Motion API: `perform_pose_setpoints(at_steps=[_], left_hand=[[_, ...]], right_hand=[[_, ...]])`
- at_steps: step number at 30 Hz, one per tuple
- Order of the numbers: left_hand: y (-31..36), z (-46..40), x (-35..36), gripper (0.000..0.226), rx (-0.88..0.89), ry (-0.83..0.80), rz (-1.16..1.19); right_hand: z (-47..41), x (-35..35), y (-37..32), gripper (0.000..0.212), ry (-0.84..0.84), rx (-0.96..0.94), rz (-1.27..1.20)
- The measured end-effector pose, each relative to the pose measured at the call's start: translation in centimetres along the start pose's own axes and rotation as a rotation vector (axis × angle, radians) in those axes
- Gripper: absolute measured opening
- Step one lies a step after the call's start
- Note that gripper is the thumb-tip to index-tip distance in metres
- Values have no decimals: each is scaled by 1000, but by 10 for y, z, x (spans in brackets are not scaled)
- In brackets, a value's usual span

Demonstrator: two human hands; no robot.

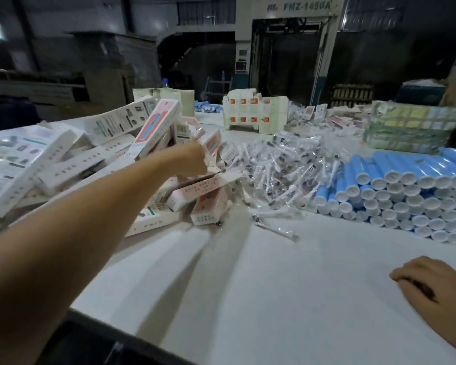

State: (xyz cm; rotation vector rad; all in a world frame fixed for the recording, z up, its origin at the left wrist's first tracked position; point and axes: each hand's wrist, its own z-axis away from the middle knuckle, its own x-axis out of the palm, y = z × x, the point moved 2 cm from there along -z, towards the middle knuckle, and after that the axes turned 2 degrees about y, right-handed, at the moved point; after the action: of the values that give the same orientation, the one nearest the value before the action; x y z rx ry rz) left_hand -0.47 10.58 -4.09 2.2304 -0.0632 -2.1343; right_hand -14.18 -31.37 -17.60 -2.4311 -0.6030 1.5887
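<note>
My left arm stretches across the white table (287, 299) to a heap of long white and pink cartons (71, 159). My left hand (192, 159) is curled, knuckles up, over a pink-and-white carton (206, 187) lying on the heap's right side, and seems to grip its upper edge. Its fingertips are hidden behind the back of the hand. Near the front right edge, my right hand (429, 285) rests on the tabletop with loosely curled fingers and holds nothing.
A pile of clear-wrapped brush heads (287, 169) lies in the middle, with one stray packet (274, 227) nearer me. Stacked blue tubes with white caps (411, 196) fill the right. Flat carton blanks (253, 114) and green-yellow sheet stacks (411, 130) stand behind. Machinery looms beyond.
</note>
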Motion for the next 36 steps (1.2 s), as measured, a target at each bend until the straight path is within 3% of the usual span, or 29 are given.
perform_pose_setpoints(at_steps=[4,9,13,16,20,23,26,30,32,36], left_hand=[[-33,-4,20,28,-67,-144,-27],[-31,-6,28,22,-73,-29,-54],[-22,-1,3,23,-87,23,75],[10,16,-20,30,23,74,267],[78,53,-6,41,255,-179,688],[132,70,28,42,453,-336,797],[180,82,60,39,569,-455,719],[215,96,78,31,694,-469,623],[222,103,84,25,744,-366,543],[224,113,97,91,744,-83,179]], right_hand=[[-1,0,-1,47,2,-12,7],[0,0,2,43,-17,-33,15],[-1,-1,0,44,-12,0,-2],[0,-4,-6,41,-17,-3,5],[1,-8,-6,27,-37,56,-85],[1,-11,-2,21,67,296,-618],[0,-19,0,25,128,473,-1049],[0,-24,-4,24,56,518,-1000],[0,-23,-3,24,36,544,-949],[-3,-22,5,17,67,533,-906]])
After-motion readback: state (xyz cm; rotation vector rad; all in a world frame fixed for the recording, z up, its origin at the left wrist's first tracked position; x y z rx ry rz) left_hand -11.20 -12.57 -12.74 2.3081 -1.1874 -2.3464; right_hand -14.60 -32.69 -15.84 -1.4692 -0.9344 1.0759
